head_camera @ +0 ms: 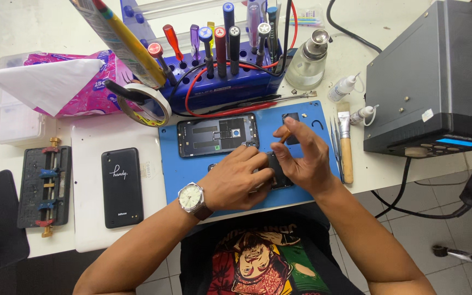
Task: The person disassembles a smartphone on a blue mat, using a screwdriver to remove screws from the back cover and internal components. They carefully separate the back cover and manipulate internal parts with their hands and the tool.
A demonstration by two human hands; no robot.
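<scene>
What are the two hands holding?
Both hands, left hand and right hand, pinch a small dark flat part by its edges; exact grip unclear.

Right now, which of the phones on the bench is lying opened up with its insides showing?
The opened phone on the blue mat, above the left hand; the black phone on the white board is closed.

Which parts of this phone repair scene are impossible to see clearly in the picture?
Head view only:
- The small dark part on the blue mat: mostly covered by both hands.
- Left hand fingertips: hidden behind the right hand, so its grip is unclear.
- The thin orange-brown tool in the right hand: its tip is hidden behind the fingers.
- Grey machine: cut off by the right edge.
- Opened phone: inner parts too small to identify.
</scene>
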